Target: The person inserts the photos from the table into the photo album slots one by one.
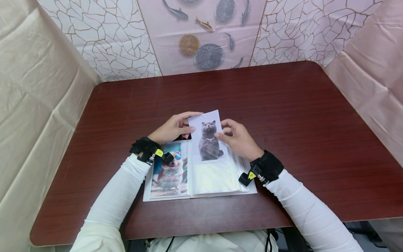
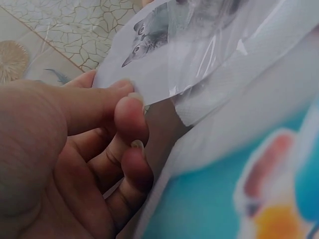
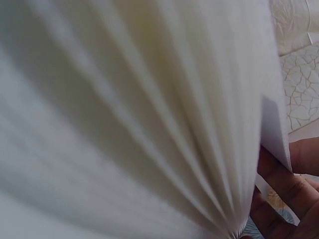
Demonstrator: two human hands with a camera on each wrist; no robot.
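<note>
A white photo card of a grey cat (image 1: 209, 143) stands partly inside the clear pocket (image 1: 214, 178) of an open photo album (image 1: 167, 199). Its upper part sticks out past the pocket's mouth. My left hand (image 1: 174, 127) pinches the card's upper left edge between thumb and fingers; in the left wrist view the thumb (image 2: 107, 102) lies on its face. At the card's right edge, my right hand (image 1: 240, 140) pinches with the thumb in front and the fingers partly hidden behind. The right wrist view shows the album's fanned pages (image 3: 164, 114) close up.
On the album's left page is a colourful picture of an animal with blue glasses (image 1: 170, 171). The album lies near the front edge of a dark red-brown table (image 1: 267, 98). Beige cloth (image 1: 37, 105) hangs at the left, pink cloth (image 1: 374, 70) at the right, and a patterned cloth (image 1: 126, 38) behind.
</note>
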